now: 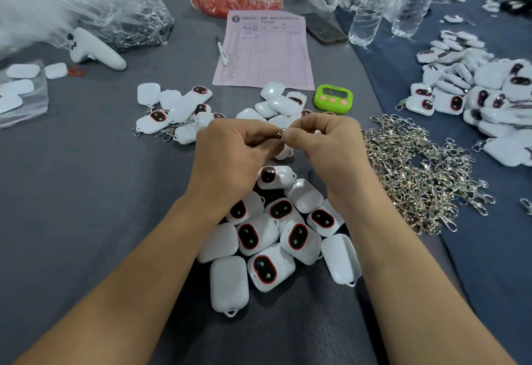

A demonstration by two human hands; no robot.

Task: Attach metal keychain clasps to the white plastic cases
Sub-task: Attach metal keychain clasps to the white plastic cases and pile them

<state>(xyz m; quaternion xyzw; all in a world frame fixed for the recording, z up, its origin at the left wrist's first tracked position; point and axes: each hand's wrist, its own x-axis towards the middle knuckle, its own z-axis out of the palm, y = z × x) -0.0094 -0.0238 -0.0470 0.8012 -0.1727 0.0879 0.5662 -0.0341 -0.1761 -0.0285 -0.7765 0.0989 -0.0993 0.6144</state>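
Grey cloth covers the bench (86, 192). Nearest, in the lower centre of the frame, lies a pile of white cases (270, 238), most with a dark, red-rimmed oval facing up; the loops that show are bare. Just above the pile the left hand (230, 151) and right hand (325, 145) meet at mid-frame. The fingers (250, 131) of both are curled, thumbs and fingertips pinching one small clasp (280, 132) by its ring between them. One case (283, 153) peeks out just beneath the hands, touching them; whether the ring has entered its loop is hidden.

The step in hand looks like threading the ring onto that case. The next move likely calls for prising the ring's coil apart and turning it through the loop until it sits free.

At mid-right lies a heap of loose clasps (417, 174). Beyond the hands, centre left, lie finished cases (172, 117) with clasps on. Farther back are a green timer (333, 99) and a pink form (263, 50).
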